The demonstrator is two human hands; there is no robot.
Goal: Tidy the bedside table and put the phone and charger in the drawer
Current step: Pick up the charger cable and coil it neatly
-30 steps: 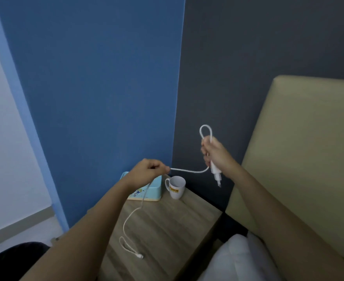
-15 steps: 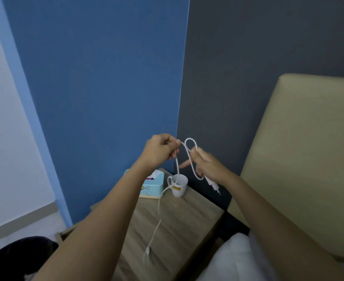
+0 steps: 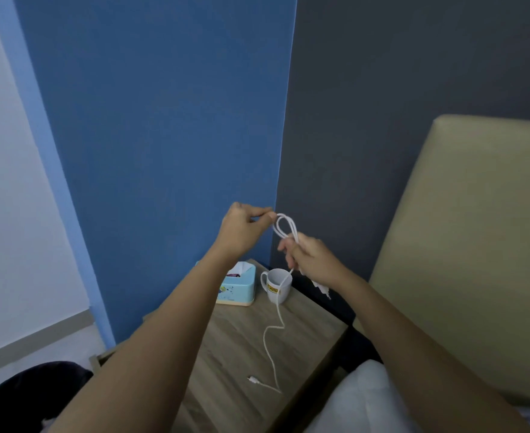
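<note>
One label shows: the white mug (image 3: 276, 284) on the bedside table (image 3: 238, 345) carries a yellow band with dark letters, reading "JOTU" before the curve of the mug and a white cable in front cut it off. The blue tissue box (image 3: 237, 289) beside it has small coloured prints on its side, too small to read.

Wooden bedside table (image 3: 232, 348) with a white mug (image 3: 276, 286) near its back edge. A light-blue tissue box (image 3: 238, 287) stands just left of the mug. In front of the mug, the free end of a white charger cable (image 3: 268, 384) lies on the tabletop.
</note>
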